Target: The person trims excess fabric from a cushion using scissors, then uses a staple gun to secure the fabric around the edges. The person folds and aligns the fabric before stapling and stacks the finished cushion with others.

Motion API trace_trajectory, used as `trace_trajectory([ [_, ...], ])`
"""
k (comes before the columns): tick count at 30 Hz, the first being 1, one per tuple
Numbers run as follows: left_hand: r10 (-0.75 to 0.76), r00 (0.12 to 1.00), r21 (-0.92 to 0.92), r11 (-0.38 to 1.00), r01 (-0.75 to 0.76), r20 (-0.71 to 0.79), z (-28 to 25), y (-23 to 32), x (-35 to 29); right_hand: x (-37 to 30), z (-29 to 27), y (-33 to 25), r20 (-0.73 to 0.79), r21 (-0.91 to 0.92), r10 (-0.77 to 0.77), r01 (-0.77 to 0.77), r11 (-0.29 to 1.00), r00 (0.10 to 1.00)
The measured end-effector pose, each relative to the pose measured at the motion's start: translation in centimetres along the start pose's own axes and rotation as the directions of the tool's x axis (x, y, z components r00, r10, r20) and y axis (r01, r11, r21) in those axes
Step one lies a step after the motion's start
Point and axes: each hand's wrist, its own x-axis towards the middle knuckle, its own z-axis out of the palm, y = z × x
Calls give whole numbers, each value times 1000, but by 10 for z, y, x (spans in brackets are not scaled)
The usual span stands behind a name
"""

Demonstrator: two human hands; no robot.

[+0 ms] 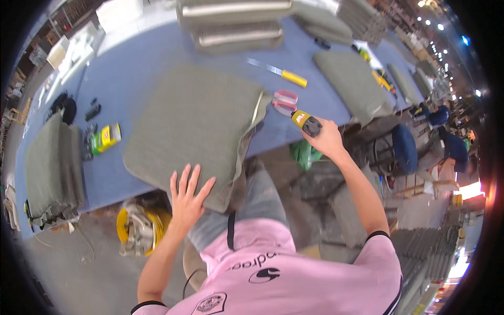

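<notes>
A grey-green fabric cushion lies on the blue table before me, its right edge showing a pale strip. My left hand rests on its near edge, open, with the fingers spread. My right hand is closed round a yellow-and-black hand tool beyond the cushion's right side; its exact kind is unclear. Just past the tool's tip lie red loop handles, seemingly of scissors. Farther back rests a long thin blade with a yellow handle.
Stacked grey-green covers stand at the left, beside a yellow-green packet and small black items. More cushions lie at the back and right. A yellow-rimmed bucket is below the table. Other people sit at the far right.
</notes>
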Motion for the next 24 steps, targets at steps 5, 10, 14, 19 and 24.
trace_trajectory([
  [5, -28, 944, -205, 978, -42, -327, -32, 14, 56, 102, 14, 66, -189, -176, 121, -154, 972, 975],
  [10, -570, 445, -513, 820, 254, -690, -197, -13, 47, 115, -1, 12, -331, 92, -204, 247, 965, 921],
  [14, -923, 66, -924, 375, -74, -380, -269, -67, 2, 29, -8, -70, -145, 884, -418, 307, 353, 897],
  [19, -984, 175, -999, 34, 34, -27, -194, -59, -34, -61, 37, -86, -107, 923, -123, 144, 356, 987],
  [24, -939, 232, -945, -190, 267, 254, -88, -56, 18, -87, 99, -18, 79, 825, 177, -164, 540, 981],
])
